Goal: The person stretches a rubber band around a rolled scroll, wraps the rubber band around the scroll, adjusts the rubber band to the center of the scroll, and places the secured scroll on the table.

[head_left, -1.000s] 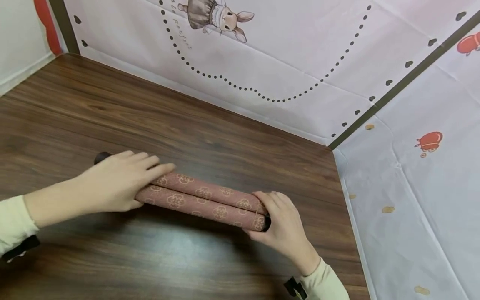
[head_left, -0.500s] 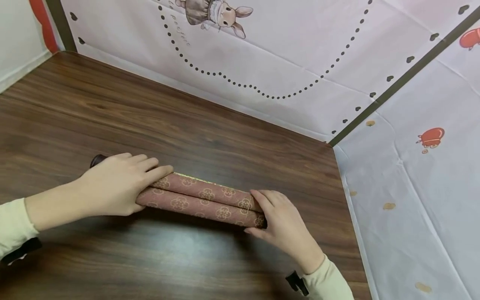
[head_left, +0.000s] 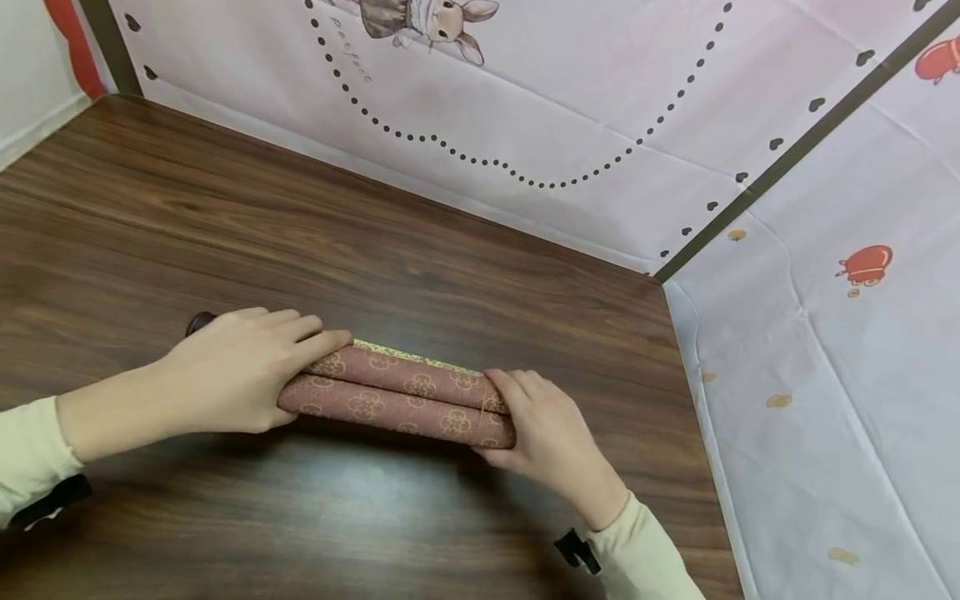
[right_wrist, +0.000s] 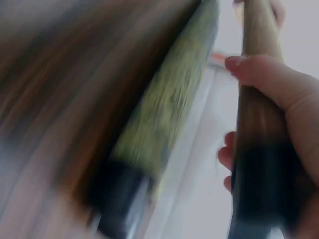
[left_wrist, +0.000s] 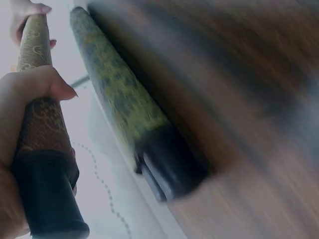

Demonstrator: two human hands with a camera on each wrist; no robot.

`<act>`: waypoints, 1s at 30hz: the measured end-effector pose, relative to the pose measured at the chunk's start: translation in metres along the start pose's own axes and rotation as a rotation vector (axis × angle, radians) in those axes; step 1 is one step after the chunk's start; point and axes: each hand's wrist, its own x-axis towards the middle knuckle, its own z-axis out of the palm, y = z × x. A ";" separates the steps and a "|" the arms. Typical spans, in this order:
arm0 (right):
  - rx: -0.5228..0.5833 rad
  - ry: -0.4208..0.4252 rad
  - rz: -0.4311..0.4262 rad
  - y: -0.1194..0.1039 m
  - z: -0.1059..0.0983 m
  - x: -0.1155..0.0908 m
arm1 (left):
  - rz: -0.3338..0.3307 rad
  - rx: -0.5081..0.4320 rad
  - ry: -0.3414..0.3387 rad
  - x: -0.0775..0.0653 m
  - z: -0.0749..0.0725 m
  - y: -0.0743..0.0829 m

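A scroll (head_left: 390,404), wound into two parallel rolls of dusty pink cloth with gold flowers, is held above the wooden table. My left hand (head_left: 240,367) grips its left part, fingers over the far roll and thumb on the near side. At the other end my right hand (head_left: 543,433) holds it between fingers and thumb. A dark knob (head_left: 198,323) sticks out past the left hand. Along the far edge shows a yellow-green strip (head_left: 420,360). Both wrist views show a yellow-green mottled roll (left_wrist: 119,94) with a black end (left_wrist: 169,162) beside the gripped one; the right wrist view is blurred.
Dark wood-grain table (head_left: 225,217) stretches around the hands. A pale cloth wall (head_left: 562,125) with a rabbit print stands behind it, and another printed cloth wall (head_left: 787,350) on the right.
The scroll has turned slightly, so the yellow-green strip on its far edge has come into view. My right hand has shifted a little left and up, covering the dark right end. The left hand keeps its grip.
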 end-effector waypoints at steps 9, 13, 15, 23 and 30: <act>0.013 -0.004 -0.056 -0.016 0.000 0.011 | -0.007 -0.015 -0.008 0.004 0.001 0.009; -0.020 0.007 -0.048 -0.015 0.002 0.011 | -0.020 -0.025 -0.019 0.003 -0.001 0.009; -0.016 0.013 -0.070 -0.020 0.003 0.019 | -0.005 -0.026 -0.019 0.006 0.000 0.012; 0.052 -0.031 -0.064 -0.027 0.002 0.021 | -0.021 -0.013 -0.047 0.004 -0.002 0.014; 0.051 0.048 -0.101 -0.034 0.006 0.029 | 0.008 -0.022 -0.013 0.006 0.000 0.018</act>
